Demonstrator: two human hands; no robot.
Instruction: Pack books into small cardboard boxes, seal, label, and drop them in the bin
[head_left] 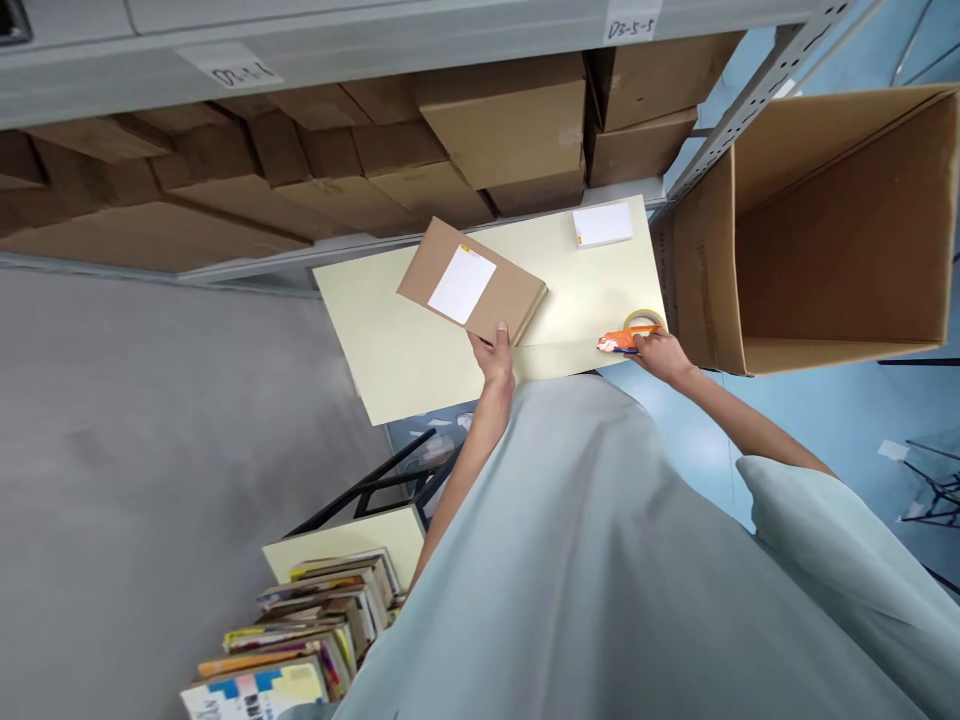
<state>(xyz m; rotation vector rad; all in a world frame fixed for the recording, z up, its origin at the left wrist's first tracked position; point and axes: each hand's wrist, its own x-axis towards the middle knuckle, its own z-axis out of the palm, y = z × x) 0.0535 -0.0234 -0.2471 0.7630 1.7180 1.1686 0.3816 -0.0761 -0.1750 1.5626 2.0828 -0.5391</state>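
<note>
My left hand (495, 358) grips the near edge of a flat brown cardboard box (508, 291), its thumb on top. A white label (462, 284) is stuck on the box's upper face. At the table's right end, my right hand (657, 354) is closed around an orange tape dispenser (634, 336) with a roll of yellowish tape (643, 318). Both things are over the pale cream tabletop (390, 350). Near the far right corner lies a stack of white labels (604, 225).
Behind the table, a grey metal shelf (450, 45) holds many brown cartons (517, 130). A large open cardboard box (705, 270) stands at the right. Down on the left, a row of books (315, 620) sits on another cream surface (360, 540) beside black metal legs (375, 480).
</note>
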